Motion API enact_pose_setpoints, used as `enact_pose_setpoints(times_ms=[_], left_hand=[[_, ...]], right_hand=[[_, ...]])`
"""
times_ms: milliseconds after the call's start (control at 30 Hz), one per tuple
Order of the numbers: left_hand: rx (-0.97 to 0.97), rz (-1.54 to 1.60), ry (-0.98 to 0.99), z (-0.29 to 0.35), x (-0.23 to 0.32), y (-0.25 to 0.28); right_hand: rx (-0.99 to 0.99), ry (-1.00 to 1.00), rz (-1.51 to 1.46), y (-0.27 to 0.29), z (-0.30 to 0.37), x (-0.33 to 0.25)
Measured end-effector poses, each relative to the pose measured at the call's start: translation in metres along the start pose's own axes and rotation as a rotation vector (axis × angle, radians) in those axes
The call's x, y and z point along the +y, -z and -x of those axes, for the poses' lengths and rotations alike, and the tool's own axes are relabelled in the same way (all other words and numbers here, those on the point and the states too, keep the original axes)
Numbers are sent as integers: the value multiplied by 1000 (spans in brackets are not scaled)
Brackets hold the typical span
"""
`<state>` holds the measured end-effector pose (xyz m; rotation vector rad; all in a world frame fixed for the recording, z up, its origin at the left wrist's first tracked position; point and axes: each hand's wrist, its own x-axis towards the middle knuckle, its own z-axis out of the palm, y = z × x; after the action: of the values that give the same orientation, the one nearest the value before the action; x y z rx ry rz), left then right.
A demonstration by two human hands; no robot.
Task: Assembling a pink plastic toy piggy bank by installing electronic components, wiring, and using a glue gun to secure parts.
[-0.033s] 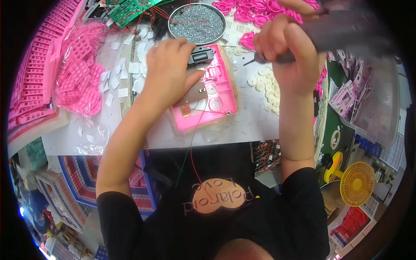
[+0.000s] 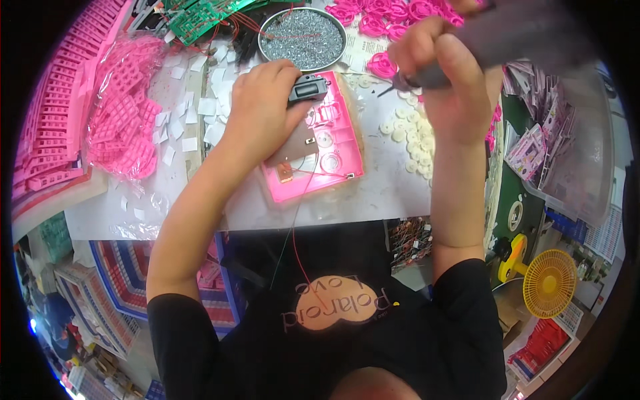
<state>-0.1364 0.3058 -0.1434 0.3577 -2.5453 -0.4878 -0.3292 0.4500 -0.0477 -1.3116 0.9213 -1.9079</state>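
A pink plastic housing (image 2: 347, 139) lies open side up on the work surface in front of me, with a brown board (image 2: 299, 148) and thin wires in it. My left hand (image 2: 262, 100) rests over its left upper part. The fingers and thumb grip a dark grey box-shaped part (image 2: 309, 89) at the housing's upper end. To the right, my right hand (image 2: 448, 77) is wrapped round a dark electric screwdriver (image 2: 513, 43), raised and blurred at its rear. The screwdriver's thin bit points left, apart from the housing.
A round tin of small screws (image 2: 303, 41) stands behind the housing. Cream discs (image 2: 410, 137) lie to its right, pink rings (image 2: 373, 25) beyond. At the left are white paper squares (image 2: 189, 143) and a clear bag of pink keypads (image 2: 123, 113); green circuit boards (image 2: 200, 20) lie far left.
The right hand and the screwdriver have shifted very slightly, with the bit a little higher. The left hand and the housing have stayed almost in place.
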Motion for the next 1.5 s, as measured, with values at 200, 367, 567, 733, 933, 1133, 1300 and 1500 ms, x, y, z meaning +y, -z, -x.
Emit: enact_pose_setpoints(times_ms=[200,367,567,733,933,1133,1300,1500], left_hand=[[-20,311,226,24,-3,104],[-549,107,650,120,-7,237],[-678,-235,587,193,0,248],[-378,119,319,142,30,142],[-208,298,-75,77,52,35],[-402,10,-151,77,47,-1],[-437,465,123,48,-3,83],[364,-621,697,24,-190,218]], right_hand=[[445,31,832,73,20,-7],[174,-506,1235,116,44,26],[15,-373,1577,109,28,76],[-213,-269,1177,28,39,46],[-336,-35,1355,-16,72,77],[-366,-185,1439,-24,72,73],[-537,-455,1393,-27,50,61],[-431,-466,1112,-28,53,46]])
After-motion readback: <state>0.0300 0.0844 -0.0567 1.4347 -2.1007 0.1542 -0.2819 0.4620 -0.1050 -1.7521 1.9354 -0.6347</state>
